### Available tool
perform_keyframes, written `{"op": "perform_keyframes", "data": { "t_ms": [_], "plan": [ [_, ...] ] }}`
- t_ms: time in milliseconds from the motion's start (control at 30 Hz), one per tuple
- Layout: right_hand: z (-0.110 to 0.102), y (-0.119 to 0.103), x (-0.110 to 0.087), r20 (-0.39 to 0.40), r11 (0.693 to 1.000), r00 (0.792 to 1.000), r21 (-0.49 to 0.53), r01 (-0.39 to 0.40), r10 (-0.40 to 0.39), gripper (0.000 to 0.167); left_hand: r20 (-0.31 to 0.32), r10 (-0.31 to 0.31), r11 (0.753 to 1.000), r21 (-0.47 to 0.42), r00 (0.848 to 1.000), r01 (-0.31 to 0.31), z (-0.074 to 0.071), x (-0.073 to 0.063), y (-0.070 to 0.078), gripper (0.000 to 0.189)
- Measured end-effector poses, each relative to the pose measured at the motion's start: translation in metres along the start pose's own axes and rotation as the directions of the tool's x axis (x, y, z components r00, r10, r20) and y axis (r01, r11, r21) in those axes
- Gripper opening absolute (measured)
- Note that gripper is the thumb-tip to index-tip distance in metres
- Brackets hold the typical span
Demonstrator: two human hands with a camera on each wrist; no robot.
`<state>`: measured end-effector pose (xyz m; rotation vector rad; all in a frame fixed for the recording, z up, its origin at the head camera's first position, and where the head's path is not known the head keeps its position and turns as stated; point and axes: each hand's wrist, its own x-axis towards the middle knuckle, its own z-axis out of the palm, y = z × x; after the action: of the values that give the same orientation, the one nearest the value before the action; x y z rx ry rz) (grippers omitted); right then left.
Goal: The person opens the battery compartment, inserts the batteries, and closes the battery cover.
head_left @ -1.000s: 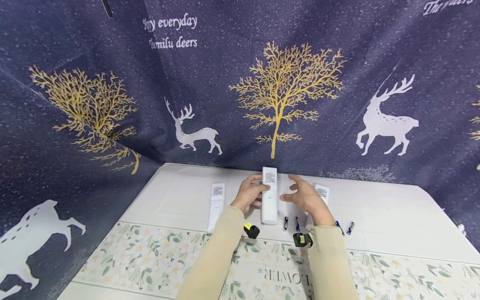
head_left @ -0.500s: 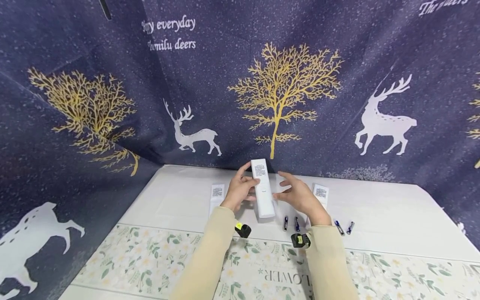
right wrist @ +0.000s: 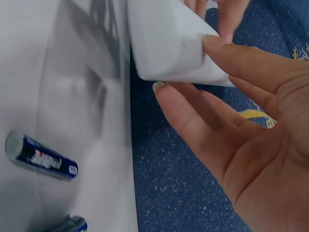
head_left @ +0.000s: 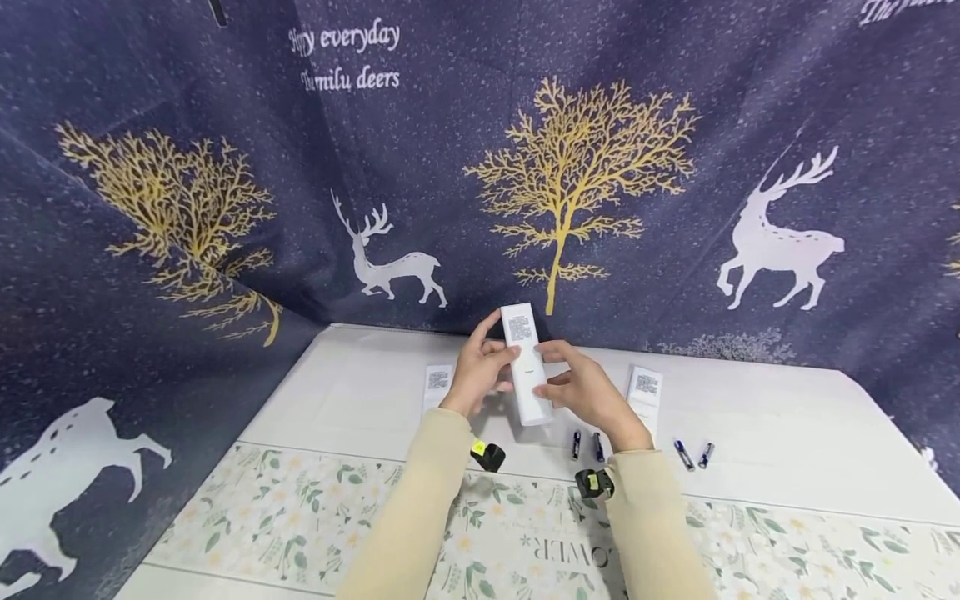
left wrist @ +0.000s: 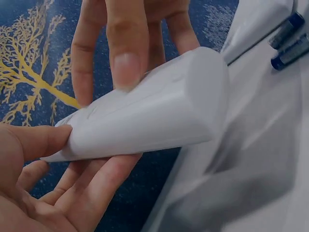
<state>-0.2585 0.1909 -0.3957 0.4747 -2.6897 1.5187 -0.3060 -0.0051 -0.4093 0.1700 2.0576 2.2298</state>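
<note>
A white remote control (head_left: 527,379) is raised off the table, its labelled back toward the head camera and its far end tilted up. My left hand (head_left: 476,375) grips its left edge, thumb on the back and fingers underneath. From the other side my right hand (head_left: 588,390) pinches it, with the thumb (right wrist: 231,55) on the back face. In the left wrist view the rounded near end of the remote control (left wrist: 140,113) points right, and both hands are around it. Two batteries (head_left: 576,445) lie on the table below the right hand.
Another white remote control (head_left: 437,382) lies left of the left hand, partly covered by it. A third remote control (head_left: 646,392) lies behind the right wrist, with two batteries (head_left: 683,455) to its right. A dark deer-print cloth (head_left: 480,167) hangs behind the white table (head_left: 780,433).
The left hand has lifted the remote control off the table and tilted it. My right hand, apart from it before, has closed in and now holds its right edge.
</note>
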Motion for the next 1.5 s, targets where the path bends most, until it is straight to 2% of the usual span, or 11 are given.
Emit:
{"op": "perform_keyframes", "data": {
  "t_ms": [200, 433, 767, 1033, 1267, 1500],
  "plan": [
    [0.002, -0.003, 0.0, -0.025, 0.999, 0.999, -0.011, 0.038, -0.038, 0.046, -0.012, 0.03, 0.999, -0.015, 0.999, -0.03, 0.002, -0.002, 0.008, 0.075],
    [0.003, -0.007, -0.001, -0.065, 0.993, 0.992, -0.044, 0.109, -0.111, 0.037, -0.066, 0.089, 0.996, 0.003, 0.994, -0.089, 0.004, -0.003, 0.011, 0.073],
    [0.006, -0.016, 0.001, -0.039, 0.995, 0.999, -0.09, 0.032, -0.036, 0.032, -0.058, 0.073, 0.997, 0.031, 0.996, -0.071, 0.002, -0.005, 0.012, 0.07],
    [0.007, -0.019, 0.002, -0.029, 0.988, 0.999, -0.149, 0.038, -0.043, 0.031, -0.053, 0.086, 0.995, 0.045, 0.995, -0.084, 0.002, -0.005, 0.012, 0.071],
    [0.009, -0.017, 0.002, -0.013, 0.99, 0.998, -0.125, 0.062, -0.064, 0.032, -0.045, 0.08, 0.995, 0.063, 0.996, -0.077, 0.002, -0.006, 0.015, 0.07],
    [0.007, -0.02, 0.0, -0.066, 0.986, 0.993, -0.146, 0.085, -0.096, 0.032, -0.047, 0.108, 0.992, 0.065, 0.993, -0.105, 0.002, -0.009, 0.021, 0.07]
  ]
}}
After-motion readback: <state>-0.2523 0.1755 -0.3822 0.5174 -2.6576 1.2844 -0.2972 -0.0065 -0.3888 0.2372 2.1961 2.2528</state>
